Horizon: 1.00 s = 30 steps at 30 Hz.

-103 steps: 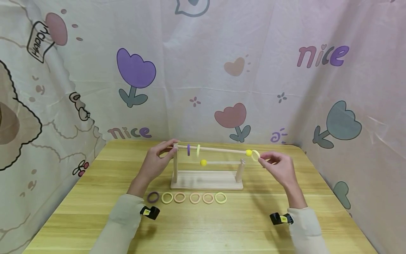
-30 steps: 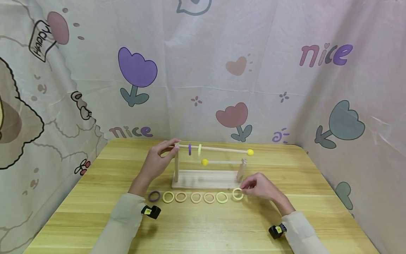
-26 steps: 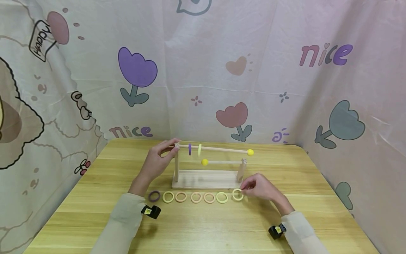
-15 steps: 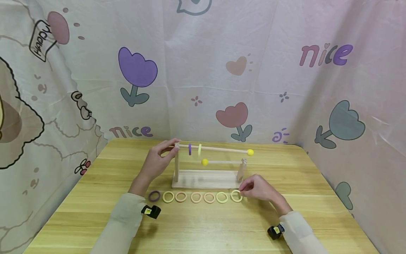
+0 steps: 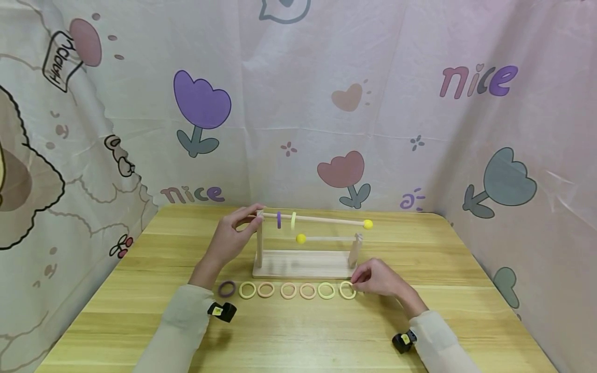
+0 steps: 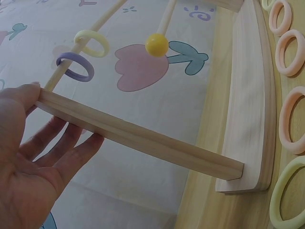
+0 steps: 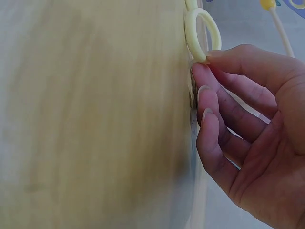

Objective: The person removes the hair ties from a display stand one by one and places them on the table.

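My left hand (image 5: 229, 235) grips the top of the tall left post (image 6: 138, 136) of a wooden stand (image 5: 305, 264), thumb on one side and fingers on the other. From that post a rod (image 5: 326, 219) runs right to a yellow ball (image 5: 368, 224); a purple ring (image 5: 279, 219) and a pale yellow ring (image 5: 293, 220) hang on it near the post. At the right end of the row on the table, my right hand (image 5: 378, 277) pinches a pale yellow ring (image 7: 193, 36) between thumb and index finger, at the ring's right edge.
Left of the pinched ring lie a dark purple ring (image 5: 227, 288), a pale yellow ring (image 5: 247, 290) and several more, in front of the stand. A lower rod (image 5: 328, 239) with a yellow ball (image 5: 301, 239) reaches left from the short right post (image 5: 355, 251). Behind hangs a printed curtain (image 5: 289, 103).
The right hand has brought the pale yellow ring from beside the upper rod's ball down to the row's right end, then shifted slightly left. The left hand stays at the post.
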Motion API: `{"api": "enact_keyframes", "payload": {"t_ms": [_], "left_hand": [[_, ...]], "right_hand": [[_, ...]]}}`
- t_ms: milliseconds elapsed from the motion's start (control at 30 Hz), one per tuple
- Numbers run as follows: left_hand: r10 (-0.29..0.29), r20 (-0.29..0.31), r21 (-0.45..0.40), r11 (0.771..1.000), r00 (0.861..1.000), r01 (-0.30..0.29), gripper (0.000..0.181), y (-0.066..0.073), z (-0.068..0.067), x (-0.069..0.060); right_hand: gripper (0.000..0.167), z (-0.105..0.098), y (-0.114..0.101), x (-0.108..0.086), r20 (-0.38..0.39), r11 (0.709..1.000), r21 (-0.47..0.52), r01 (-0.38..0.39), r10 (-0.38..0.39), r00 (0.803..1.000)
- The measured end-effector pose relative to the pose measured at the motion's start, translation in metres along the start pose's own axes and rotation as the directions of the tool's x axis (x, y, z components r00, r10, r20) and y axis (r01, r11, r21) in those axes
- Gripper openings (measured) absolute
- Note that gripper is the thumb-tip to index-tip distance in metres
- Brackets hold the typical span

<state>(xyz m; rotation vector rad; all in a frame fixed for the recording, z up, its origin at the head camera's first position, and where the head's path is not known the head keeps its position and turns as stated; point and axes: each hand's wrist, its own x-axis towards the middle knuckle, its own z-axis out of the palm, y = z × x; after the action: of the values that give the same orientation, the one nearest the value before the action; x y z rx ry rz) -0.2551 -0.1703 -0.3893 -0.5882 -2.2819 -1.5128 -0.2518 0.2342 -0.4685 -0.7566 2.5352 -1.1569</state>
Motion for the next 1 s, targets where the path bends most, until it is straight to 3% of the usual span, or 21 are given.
{"api": "enact_keyframes", "payload": {"t_ms": [1000], "left_hand": [[0.001, 0.002, 0.002, 1.000, 1.000, -0.001, 0.033, 0.0013, -0.0006, -0.0001]], "right_hand": [[0.004, 0.0028, -0.0032, 0.0025, -0.006, 0.999, -0.046, -0.009, 0.009, 1.000]]}}
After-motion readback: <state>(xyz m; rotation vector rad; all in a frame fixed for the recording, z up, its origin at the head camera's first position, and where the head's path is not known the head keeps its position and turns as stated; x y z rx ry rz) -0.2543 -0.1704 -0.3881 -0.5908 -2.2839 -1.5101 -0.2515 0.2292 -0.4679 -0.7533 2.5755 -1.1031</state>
